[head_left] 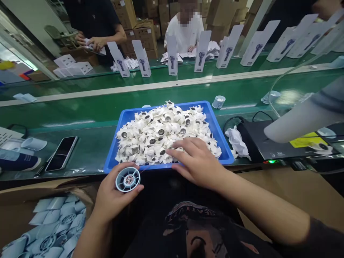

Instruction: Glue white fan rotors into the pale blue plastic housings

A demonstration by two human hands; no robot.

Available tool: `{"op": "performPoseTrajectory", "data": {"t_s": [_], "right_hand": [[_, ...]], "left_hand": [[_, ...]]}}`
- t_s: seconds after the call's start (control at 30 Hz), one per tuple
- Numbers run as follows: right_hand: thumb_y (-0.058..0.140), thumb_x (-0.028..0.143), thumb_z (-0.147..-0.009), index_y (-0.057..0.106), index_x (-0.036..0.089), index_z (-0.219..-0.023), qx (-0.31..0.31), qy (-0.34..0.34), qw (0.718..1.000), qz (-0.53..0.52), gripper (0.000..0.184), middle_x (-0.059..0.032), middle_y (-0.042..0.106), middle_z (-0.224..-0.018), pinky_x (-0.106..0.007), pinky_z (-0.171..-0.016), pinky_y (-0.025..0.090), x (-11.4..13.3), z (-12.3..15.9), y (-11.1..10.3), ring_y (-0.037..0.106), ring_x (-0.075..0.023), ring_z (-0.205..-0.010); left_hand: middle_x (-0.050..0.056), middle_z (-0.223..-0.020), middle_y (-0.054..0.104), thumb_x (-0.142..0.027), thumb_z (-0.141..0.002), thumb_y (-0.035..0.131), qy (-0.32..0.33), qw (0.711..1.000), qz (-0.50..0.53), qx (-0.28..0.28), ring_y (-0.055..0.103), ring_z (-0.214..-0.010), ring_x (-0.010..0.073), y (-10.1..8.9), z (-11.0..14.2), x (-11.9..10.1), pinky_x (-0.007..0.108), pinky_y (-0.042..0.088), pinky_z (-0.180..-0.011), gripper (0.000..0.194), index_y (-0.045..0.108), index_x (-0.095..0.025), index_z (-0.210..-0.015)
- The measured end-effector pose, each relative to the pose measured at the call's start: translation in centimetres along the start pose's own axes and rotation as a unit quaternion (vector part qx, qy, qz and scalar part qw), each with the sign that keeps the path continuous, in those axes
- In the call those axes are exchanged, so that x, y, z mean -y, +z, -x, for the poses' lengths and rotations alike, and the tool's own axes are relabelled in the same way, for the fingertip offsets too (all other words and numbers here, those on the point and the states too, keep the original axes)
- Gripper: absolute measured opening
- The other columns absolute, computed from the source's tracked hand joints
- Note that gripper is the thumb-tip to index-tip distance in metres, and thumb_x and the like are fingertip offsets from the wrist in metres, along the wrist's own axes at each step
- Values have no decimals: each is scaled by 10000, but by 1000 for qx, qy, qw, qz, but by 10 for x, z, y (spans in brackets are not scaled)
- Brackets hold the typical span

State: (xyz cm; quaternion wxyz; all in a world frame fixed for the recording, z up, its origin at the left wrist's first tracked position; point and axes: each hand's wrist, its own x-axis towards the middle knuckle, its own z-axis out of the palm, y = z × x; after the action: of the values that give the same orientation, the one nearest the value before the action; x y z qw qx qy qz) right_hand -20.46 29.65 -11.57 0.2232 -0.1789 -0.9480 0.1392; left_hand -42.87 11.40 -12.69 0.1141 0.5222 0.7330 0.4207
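Observation:
My left hand (113, 200) is wrapped round a light blue round fan housing (128, 179), its spoked end with a motor at the centre turned up towards me. A thin reddish wire runs out from it to the right. My right hand (196, 161) reaches over the near edge of a blue plastic tray (226, 154), fingers apart, fingertips at the heap. That tray is piled with small white fan blades (160, 132), several showing dark round hubs. Whether the right fingertips touch a blade, I cannot tell.
A cardboard box (90, 193) of light blue housings (51, 218) stands lower left. On the bench lie a phone (62, 152), a black device (258, 139) and crumpled white paper (238, 141). Printed boxes (172, 61) line the green conveyor (102, 95). People (185, 32) work beyond.

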Motion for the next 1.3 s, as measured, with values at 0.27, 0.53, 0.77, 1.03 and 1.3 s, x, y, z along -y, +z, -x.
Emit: {"op": "performPoseTrajectory", "data": {"t_s": [0.27,0.53,0.77,1.03,1.3], "right_hand": [[753,198,-854,691,150,-984,141,61,985,73,152,-84,591,-1153,-543,-1082,381,5,-50,30,489,-296,-1183],[577,216,-791,503,192,-936,37,100,993,-56,164,-116,590,-1156,-551,-1067,388,-5,-36,19,517,-307,-1173],[149,254,-922,294,219,-1265,56,83,979,-179,373,-124,617,-1141,-312,-641,522,-30,-46,-16,673,-185,-845],[669,99,-905,624,127,-837,264,-35,957,114,87,-34,608,-952,-383,-913,496,0,-63,4,573,-183,-925],[637,183,-992,639,124,-924,302,-69,915,258,91,-58,620,-1071,-391,-952,506,11,-71,17,586,-195,-1014]], "left_hand": [[89,-1076,795,-500,-748,834,-71,996,17,-46,777,-922,252,-25,48,39,340,641,-836,537,653,-223,-1170],[91,-1083,781,-653,-722,823,-153,975,93,-128,758,-929,252,-32,60,47,344,629,-828,630,647,-234,-1158],[51,-1091,775,-492,-771,794,-164,975,91,-124,749,-927,253,-34,61,48,357,624,-833,481,633,-271,-1167],[11,-1093,768,-580,-755,789,-166,977,59,-120,737,-960,234,-37,63,48,301,595,-854,539,629,-278,-1171],[46,-1081,773,-717,-736,747,-173,979,26,-104,735,-957,265,-37,62,52,370,579,-883,639,628,-278,-1184]]}}
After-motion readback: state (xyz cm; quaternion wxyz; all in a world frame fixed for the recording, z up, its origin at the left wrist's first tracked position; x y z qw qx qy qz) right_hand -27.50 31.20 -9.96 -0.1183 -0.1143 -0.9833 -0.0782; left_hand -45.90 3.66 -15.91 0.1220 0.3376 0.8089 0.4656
